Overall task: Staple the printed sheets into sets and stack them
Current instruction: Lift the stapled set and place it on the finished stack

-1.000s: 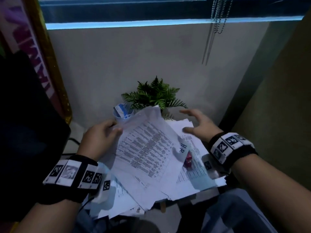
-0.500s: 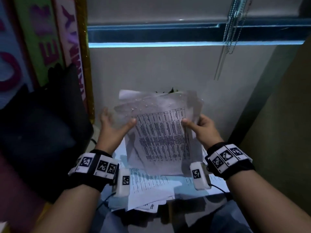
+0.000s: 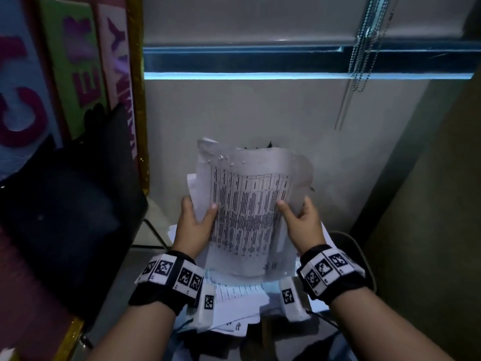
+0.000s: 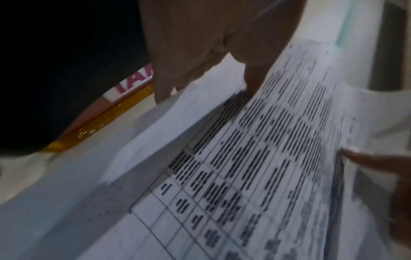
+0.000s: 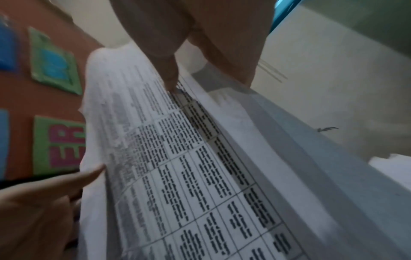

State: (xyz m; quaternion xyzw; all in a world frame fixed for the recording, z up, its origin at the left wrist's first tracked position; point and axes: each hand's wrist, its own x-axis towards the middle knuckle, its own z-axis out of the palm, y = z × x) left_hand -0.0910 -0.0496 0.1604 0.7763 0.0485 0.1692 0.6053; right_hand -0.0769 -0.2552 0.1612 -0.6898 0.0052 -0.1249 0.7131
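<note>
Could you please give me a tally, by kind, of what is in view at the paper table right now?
Hands: 2, the left hand and the right hand
Held bundle of printed sheets: 1
Loose pile of sheets below it: 1
Wrist bands with square markers: 2
Stapler: 0 visible
Total: 6

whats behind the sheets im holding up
Behind the held sheets, dark plant tips poke above their top edge against the wall. The rest of the plant is covered.
</note>
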